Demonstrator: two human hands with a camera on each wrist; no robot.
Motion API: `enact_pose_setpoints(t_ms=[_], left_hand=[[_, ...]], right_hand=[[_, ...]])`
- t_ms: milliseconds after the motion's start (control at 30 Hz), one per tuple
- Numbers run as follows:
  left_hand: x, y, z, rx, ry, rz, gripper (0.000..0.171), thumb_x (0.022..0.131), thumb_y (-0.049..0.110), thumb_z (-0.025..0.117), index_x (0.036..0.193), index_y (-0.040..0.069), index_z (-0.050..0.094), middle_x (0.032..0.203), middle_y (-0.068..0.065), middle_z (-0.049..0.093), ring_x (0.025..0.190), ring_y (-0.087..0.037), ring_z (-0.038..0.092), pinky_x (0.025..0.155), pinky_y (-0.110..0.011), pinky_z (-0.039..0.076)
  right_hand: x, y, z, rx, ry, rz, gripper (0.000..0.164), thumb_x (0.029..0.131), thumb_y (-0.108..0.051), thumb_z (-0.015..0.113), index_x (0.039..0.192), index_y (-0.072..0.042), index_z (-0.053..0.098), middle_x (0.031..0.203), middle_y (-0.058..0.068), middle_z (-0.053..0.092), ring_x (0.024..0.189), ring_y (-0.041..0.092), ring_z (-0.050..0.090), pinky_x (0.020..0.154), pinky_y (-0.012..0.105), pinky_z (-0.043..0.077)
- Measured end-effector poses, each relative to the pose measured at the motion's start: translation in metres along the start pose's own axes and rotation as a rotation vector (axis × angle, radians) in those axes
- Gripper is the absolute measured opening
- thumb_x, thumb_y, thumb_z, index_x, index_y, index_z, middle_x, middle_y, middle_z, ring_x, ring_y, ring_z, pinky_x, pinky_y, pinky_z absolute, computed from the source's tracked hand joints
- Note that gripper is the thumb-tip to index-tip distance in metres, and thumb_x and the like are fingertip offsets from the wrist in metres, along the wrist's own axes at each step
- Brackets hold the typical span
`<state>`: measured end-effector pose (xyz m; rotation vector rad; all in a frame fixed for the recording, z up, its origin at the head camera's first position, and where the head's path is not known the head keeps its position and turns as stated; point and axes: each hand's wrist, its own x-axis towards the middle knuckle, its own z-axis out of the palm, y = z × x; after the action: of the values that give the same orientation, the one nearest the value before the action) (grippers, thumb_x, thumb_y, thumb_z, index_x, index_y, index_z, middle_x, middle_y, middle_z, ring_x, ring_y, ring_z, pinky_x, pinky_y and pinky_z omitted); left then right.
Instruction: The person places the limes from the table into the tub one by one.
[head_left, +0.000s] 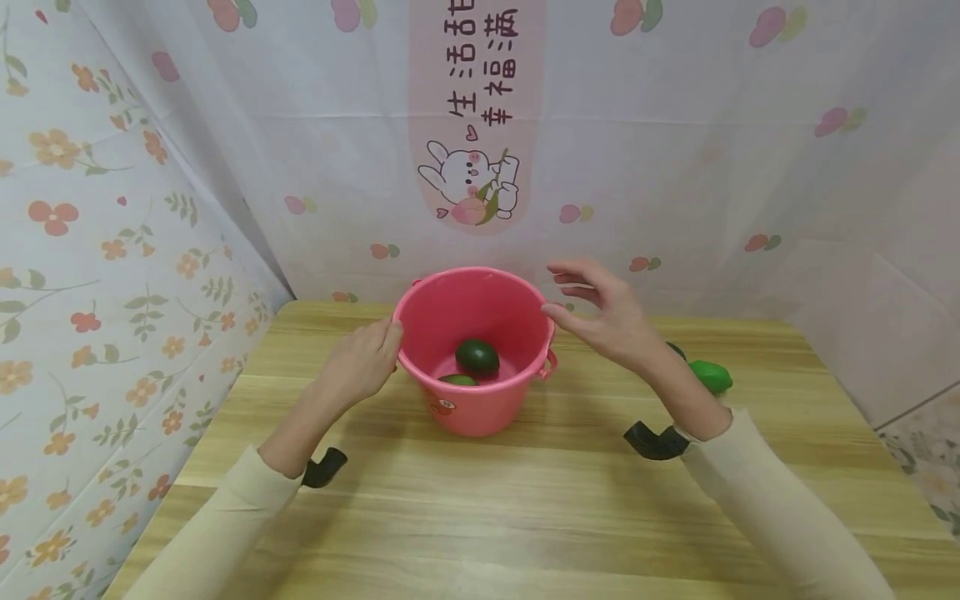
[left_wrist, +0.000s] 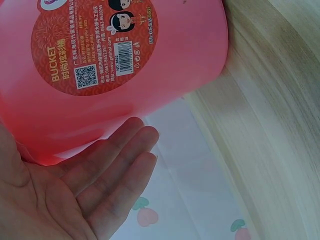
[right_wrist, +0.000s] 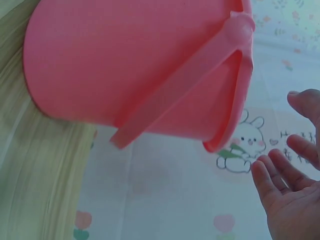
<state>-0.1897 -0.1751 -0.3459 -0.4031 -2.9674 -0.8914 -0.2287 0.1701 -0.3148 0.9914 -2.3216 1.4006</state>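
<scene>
Pink plastic bucket with side handle, upright mid-surface, containing one glossy dark-green oval fruit and a second green fruit, partly hidden by the front wall. At its rim, two bare hands: left hand touching the left side, fingers extended; right hand spread, just beside the right rim, holding nothing. Beyond: bright-green fruit beside the right forearm, wood-grain surface, white fruit-print cloth behind.
</scene>
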Motion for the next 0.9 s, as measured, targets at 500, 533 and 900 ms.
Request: enact_pose_setpoints(t_ms=[500, 533, 900], left_hand=[[-0.001, -0.002, 0.001, -0.038, 0.009, 0.007, 0.037, 0.110, 0.024, 0.030, 0.089, 0.008, 0.054, 0.076, -0.004, 0.057, 0.064, -0.021, 0.055, 0.059, -0.038, 0.045], [-0.001, -0.003, 0.002, -0.042, 0.009, 0.009, 0.037, 0.110, 0.024, 0.030, 0.088, 0.008, 0.054, 0.075, -0.004, 0.057, 0.063, -0.021, 0.055, 0.058, -0.038, 0.044], [-0.001, -0.005, 0.002, -0.035, 0.012, 0.006, 0.037, 0.111, 0.025, 0.029, 0.090, 0.008, 0.054, 0.077, -0.004, 0.057, 0.065, -0.020, 0.055, 0.059, -0.038, 0.045]], right_hand=[[-0.023, 0.016, -0.023, -0.048, 0.043, 0.021, 0.055, 0.086, 0.008, 0.077, 0.136, 0.000, 0.057, 0.133, 0.010, 0.059, 0.120, 0.026, 0.057, 0.098, 0.037, 0.048], [-0.024, 0.017, -0.024, -0.055, 0.046, 0.020, 0.055, 0.085, 0.010, 0.076, 0.136, 0.001, 0.057, 0.133, 0.011, 0.059, 0.119, 0.026, 0.057, 0.098, 0.037, 0.048], [-0.033, -0.003, -0.034, -0.097, 0.070, 0.043, 0.046, 0.084, 0.020, 0.070, 0.128, 0.015, 0.056, 0.125, 0.025, 0.059, 0.114, 0.007, 0.056, 0.097, 0.041, 0.048]])
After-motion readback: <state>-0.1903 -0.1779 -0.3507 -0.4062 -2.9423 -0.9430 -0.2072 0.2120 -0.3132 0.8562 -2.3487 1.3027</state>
